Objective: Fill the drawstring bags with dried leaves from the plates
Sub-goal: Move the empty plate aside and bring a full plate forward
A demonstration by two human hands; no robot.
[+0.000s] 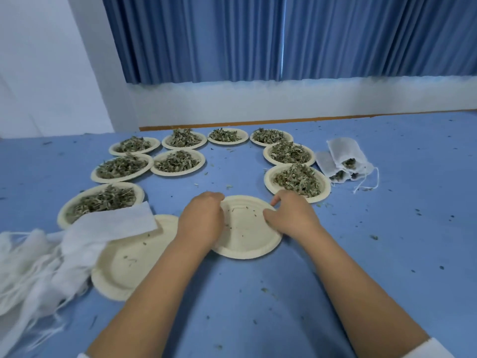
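A nearly empty cream paper plate point(247, 236) lies in front of me on the blue table. My left hand point(202, 218) grips its left rim with curled fingers. My right hand point(290, 214) grips its right rim. Several plates heaped with dried leaves ring the far side, such as one at the right point(296, 180) and one at the left point(102, 200). Filled white drawstring bags point(343, 161) lie at the right. A pile of empty white bags point(38, 254) sits at the left, one draped over a second empty plate point(129, 264).
Leaf crumbs are scattered all over the blue table point(387, 241). A white wall and blue curtains point(258, 34) stand behind the table's far edge.
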